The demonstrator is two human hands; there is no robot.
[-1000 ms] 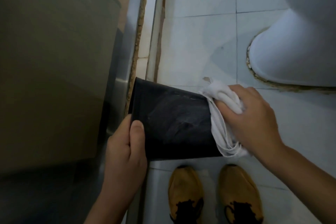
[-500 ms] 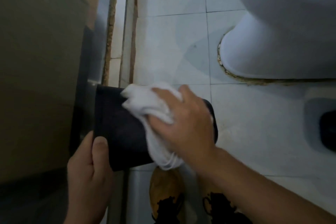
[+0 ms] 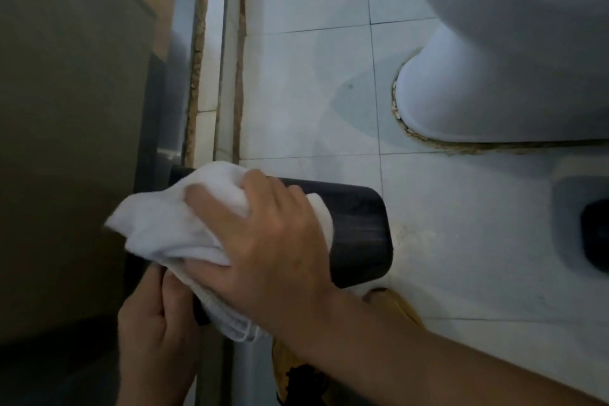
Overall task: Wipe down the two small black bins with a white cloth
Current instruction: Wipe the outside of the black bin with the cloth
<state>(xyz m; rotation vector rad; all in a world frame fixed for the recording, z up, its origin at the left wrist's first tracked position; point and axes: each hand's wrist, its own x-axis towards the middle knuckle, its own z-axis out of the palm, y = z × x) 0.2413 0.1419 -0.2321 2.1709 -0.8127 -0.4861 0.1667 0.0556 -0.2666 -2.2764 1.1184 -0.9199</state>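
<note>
- Yellow shoe (image 3: 393, 305), bottom centre: mostly hidden under the right forearm.
- Left hand (image 3: 155, 323): fingers curled round the near end of the black bin.
- Right hand (image 3: 263, 241): fingers clutching white cloth (image 3: 164, 227), pressing it onto the bin's side.
- Black bin (image 3: 359, 234): held on its side above the tiled floor (image 3: 296, 76); inside not visible.
- Dark object (image 3: 594, 234) at right edge: blurred.
- White toilet base (image 3: 494, 92): far right.

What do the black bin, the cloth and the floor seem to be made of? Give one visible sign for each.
Black bin: probably plastic, smooth with a dull sheen and rounded edge.
White cloth: soft woven fabric, possibly cotton; it bunches and folds under the right hand.
Floor: glazed ceramic tile, pale and glossy with grout lines.
</note>
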